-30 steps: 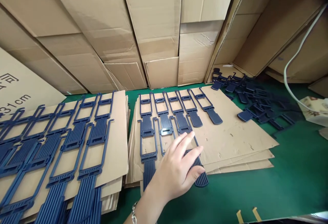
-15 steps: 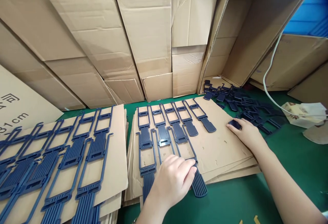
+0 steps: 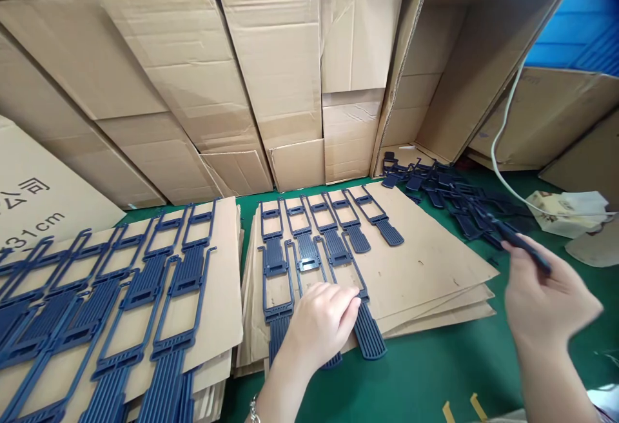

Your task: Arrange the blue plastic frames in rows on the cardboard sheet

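My left hand (image 3: 325, 323) is curled closed over the lower row of dark blue plastic frame-and-paddle pieces on the right-hand cardboard stack. Its fingertips come close to the rightmost piece (image 3: 370, 331) of that row; whatever they hold, if anything, is hidden. Off the stack's right edge, my right hand (image 3: 546, 294) grips a dark blue plastic piece (image 3: 527, 249), seen nearly edge-on and slightly blurred. A loose heap of similar pieces (image 3: 438, 184) lies just beyond this hand. On the stack, an upper row includes a ribbed piece (image 3: 388, 231) at its right end.
Another cardboard stack (image 3: 227, 281) at left carries rows of the same blue pieces. Cardboard boxes (image 3: 271, 68) wall off the back, with an open box (image 3: 449, 75) behind the heap. A white cable (image 3: 503, 120) hangs near a tissue pack (image 3: 565, 213). Yellow strips (image 3: 478, 407) lie at the front.
My right hand has moved right and toward me, off the cardboard, and now holds a blue piece out in view. The left hand stays nearly in place. The camera view has shifted slightly.
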### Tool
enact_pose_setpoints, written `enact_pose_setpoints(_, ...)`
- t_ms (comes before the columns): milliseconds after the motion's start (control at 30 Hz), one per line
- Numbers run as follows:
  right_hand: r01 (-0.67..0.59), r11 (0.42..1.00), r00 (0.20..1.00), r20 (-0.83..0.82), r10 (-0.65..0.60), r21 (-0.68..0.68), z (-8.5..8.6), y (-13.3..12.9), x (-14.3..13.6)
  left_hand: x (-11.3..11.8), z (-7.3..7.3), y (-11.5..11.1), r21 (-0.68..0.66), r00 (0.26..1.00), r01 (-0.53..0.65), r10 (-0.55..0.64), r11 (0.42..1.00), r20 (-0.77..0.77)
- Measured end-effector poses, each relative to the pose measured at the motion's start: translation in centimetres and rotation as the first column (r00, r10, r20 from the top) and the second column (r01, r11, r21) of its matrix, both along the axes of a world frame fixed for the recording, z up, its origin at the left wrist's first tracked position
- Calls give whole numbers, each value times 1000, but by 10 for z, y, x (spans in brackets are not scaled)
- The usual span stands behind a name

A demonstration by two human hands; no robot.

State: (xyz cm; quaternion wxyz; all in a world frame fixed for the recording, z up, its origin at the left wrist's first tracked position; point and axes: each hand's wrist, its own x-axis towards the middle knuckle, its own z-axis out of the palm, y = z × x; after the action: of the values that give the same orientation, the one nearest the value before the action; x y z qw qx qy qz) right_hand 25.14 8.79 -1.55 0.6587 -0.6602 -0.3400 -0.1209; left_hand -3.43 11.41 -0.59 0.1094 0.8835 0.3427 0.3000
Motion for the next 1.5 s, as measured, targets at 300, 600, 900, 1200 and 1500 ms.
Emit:
enact_pose_setpoints(300, 31, 931, 394, -861, 323, 363, -14, -38, -37, -1, 2, 0, -48, 1000, 2, -1, 999, 15)
enact_pose_setpoints(600, -162, 910, 527, -747, 406, 381, -23, -49, -81, 0, 2, -1, -66, 1000, 4, -5, 998, -9)
enact_pose_setpoints(900, -235, 897, 700, -575, 424, 375, -34, -45, -107, -1, 3, 0, -135, 1000, -5, 5, 991, 0)
enact_pose_setpoints(1200, -292, 902, 759, -497, 420, 317, -47, -53, -118, 6, 12, -15, -407, 975, 116, -183, 906, -130)
enact_pose_setpoints(1500, -269, 882, 801, -418, 428, 387, -28, -56, -119, 10, 6, -17, -333, 947, 88, -182, 939, -264)
